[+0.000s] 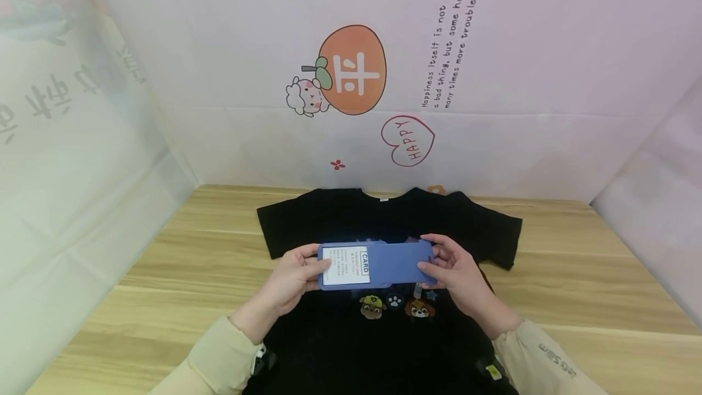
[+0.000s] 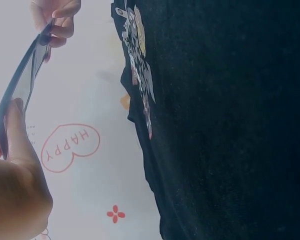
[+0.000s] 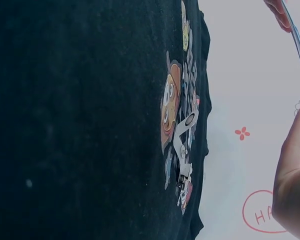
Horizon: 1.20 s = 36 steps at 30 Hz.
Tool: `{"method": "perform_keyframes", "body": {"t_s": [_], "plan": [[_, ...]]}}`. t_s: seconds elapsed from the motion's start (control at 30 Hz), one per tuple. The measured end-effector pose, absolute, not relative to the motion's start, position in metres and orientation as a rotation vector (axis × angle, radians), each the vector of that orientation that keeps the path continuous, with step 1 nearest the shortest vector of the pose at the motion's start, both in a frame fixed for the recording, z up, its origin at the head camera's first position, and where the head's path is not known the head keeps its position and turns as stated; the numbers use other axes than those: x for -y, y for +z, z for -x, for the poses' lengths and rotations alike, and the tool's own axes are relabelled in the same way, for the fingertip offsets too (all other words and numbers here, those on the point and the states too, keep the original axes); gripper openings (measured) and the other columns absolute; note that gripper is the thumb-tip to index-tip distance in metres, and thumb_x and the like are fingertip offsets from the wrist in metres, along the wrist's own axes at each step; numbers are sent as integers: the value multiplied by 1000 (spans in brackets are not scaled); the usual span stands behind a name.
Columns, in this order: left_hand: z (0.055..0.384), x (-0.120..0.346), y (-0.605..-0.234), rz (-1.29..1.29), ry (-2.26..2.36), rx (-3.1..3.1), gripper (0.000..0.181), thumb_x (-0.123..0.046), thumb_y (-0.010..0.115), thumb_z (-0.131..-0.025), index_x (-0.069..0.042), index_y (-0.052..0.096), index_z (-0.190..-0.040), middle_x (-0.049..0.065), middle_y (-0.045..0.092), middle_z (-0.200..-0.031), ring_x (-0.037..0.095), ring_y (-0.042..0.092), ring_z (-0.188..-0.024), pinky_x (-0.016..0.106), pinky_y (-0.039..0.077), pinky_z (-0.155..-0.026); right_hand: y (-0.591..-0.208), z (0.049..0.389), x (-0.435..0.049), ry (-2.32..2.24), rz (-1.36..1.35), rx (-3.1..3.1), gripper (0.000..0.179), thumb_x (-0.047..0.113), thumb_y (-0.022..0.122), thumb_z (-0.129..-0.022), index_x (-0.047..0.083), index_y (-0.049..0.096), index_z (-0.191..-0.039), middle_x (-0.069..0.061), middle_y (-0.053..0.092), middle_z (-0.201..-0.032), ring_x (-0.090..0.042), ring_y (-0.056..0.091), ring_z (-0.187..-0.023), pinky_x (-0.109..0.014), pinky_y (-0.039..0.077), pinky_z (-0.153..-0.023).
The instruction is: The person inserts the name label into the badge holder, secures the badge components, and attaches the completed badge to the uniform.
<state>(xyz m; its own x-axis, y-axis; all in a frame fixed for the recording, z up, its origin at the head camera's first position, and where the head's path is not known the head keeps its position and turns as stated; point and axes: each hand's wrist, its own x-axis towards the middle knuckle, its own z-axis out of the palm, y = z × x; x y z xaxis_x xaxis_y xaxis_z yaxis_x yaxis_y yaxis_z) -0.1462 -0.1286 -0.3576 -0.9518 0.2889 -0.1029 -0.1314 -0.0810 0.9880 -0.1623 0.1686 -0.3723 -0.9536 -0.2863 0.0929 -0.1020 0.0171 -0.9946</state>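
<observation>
A blue card holder (image 1: 395,264) is held level above a black T-shirt (image 1: 384,352). At its left end shows a white insert (image 1: 345,273) printed "CARD". My left hand (image 1: 296,276) pinches the left end, thumb on the front face. My right hand (image 1: 452,267) pinches the right end between thumb and fingers. From the left wrist view, the holder (image 2: 20,80) is seen edge-on and looks slightly bent. A pale strap clip with a metal snap (image 3: 182,142) is near the shirt's print in the right wrist view; whether it joins the holder is hidden.
The T-shirt lies spread on a wood-grain table (image 1: 192,273), its cartoon dog print (image 1: 419,308) partly behind the holder. A white printed cloth (image 1: 247,145) hangs at the table's back edge, with more pale cloth at both sides.
</observation>
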Motion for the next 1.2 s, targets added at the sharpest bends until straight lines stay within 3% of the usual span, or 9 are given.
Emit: {"method": "perform_keyframes", "body": {"t_s": [0.47,1.2], "plan": [[145,127,-360,-181,2094,-1943,36,-6,52,-96,12,46,-126,19,68,-111,11,68,-85,26,57,-74,-373,161,-162,-2027,361,-2176,47,3,60,-90,-3,38,-131,-4,57,-96,-9,63,-88,-32,58,-66],[145,124,-363,-161,2116,-1951,35,-6,52,-96,12,46,-125,17,69,-109,9,68,-83,24,57,-72,-369,160,-161,-1981,329,-2197,47,10,58,-94,-2,37,-134,1,56,-95,-8,60,-87,-30,56,-73]]}}
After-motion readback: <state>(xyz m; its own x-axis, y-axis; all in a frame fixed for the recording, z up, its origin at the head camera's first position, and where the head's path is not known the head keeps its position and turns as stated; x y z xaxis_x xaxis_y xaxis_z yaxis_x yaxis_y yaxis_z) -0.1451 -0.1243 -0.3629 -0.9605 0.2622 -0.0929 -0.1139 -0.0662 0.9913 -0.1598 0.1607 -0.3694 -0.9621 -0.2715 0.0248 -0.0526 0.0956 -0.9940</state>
